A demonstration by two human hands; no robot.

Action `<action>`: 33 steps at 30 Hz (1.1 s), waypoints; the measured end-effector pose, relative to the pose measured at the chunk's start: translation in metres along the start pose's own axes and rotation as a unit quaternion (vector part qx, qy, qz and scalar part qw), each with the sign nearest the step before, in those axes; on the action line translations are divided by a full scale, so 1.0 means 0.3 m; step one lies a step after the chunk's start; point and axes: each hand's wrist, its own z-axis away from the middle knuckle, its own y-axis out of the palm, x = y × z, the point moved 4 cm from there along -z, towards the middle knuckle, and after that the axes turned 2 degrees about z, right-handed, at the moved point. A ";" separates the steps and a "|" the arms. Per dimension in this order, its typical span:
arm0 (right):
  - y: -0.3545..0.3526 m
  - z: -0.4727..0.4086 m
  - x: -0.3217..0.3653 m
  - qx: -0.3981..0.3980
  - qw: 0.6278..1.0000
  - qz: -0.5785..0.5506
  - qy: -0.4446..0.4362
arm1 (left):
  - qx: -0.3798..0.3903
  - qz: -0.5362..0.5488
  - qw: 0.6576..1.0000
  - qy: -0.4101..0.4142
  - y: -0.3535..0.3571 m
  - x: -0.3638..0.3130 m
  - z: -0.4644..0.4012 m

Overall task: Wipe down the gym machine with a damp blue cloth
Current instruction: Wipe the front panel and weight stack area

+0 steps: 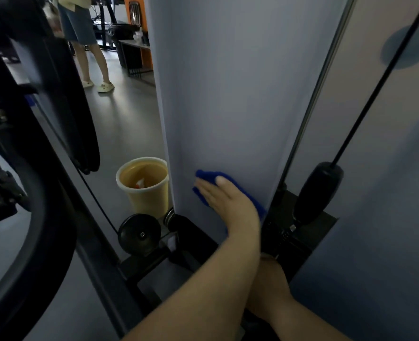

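The blue cloth (pixel 212 177) lay bunched flat against the lower part of the gym machine's (pixel 233 94) pale grey upright panel, just above its black base. Only its rumpled edges showed, bright blue. The panel stood tall and smooth, with a black cable and a black stopper to its right.

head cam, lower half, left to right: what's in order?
Black pulley wheel → yellow bucket → blue cloth under a flat hand → black rubber stopper on the cable.
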 end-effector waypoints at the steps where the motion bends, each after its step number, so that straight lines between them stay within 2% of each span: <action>1: 0.010 -0.011 -0.006 -0.003 1.000 -0.013 -0.003 | 0.035 -0.018 0.999 0.038 0.014 -0.015 0.077; 3: 0.015 -0.019 -0.006 0.008 0.999 -0.040 -0.012 | 0.079 -0.031 0.991 0.107 0.034 -0.023 0.153; 6: 0.008 -0.018 -0.002 -0.012 0.999 -0.041 -0.021 | 0.018 -0.027 0.994 0.102 0.030 -0.052 -0.027; 8: 0.001 -0.010 -0.001 -0.030 0.997 -0.069 0.000 | 0.008 -0.015 0.995 0.102 0.017 -0.094 -0.093; 10: 0.032 -0.027 -0.015 -0.050 0.997 -0.060 0.018 | 0.051 -0.034 0.980 0.188 0.028 -0.144 -0.014; 12: 0.046 -0.044 -0.022 -0.064 0.997 -0.033 0.021 | 0.094 -0.067 0.948 0.295 0.051 -0.175 0.088; 13: 0.041 -0.047 -0.020 -0.096 0.995 -0.036 0.021 | 0.096 -0.069 0.940 0.319 0.057 -0.186 0.072; 15: 0.009 -0.048 -0.012 -0.159 0.987 -0.032 0.009 | 0.052 -0.062 0.946 0.313 0.046 -0.221 -0.061; 18: 0.025 -0.035 -0.029 -0.238 0.969 -0.025 0.068 | -0.005 -0.024 0.970 0.244 -0.005 -0.266 -0.238; 20: 0.053 -0.040 -0.028 -0.252 0.965 -0.006 0.070 | 0.012 -0.025 0.972 0.233 -0.002 -0.250 -0.197; 24: 0.051 -0.055 -0.025 -0.295 0.953 0.016 0.062 | 0.063 -0.066 0.944 0.318 0.018 -0.243 -0.094; 27: 0.069 -0.065 -0.030 -0.333 0.941 0.019 0.051 | -0.010 -0.079 0.942 0.327 -0.006 -0.315 -0.253; 30: 0.071 -0.066 -0.031 -0.330 0.943 0.011 0.047 | -0.070 -0.060 0.961 0.260 -0.034 -0.330 -0.295; 31: 0.070 -0.067 -0.028 -0.329 0.943 0.010 0.047 | -0.059 -0.061 0.966 0.243 -0.029 -0.312 -0.260; 33: 0.067 -0.066 -0.026 -0.329 0.943 0.015 0.045 | -0.003 -0.070 0.963 0.260 -0.013 -0.270 -0.170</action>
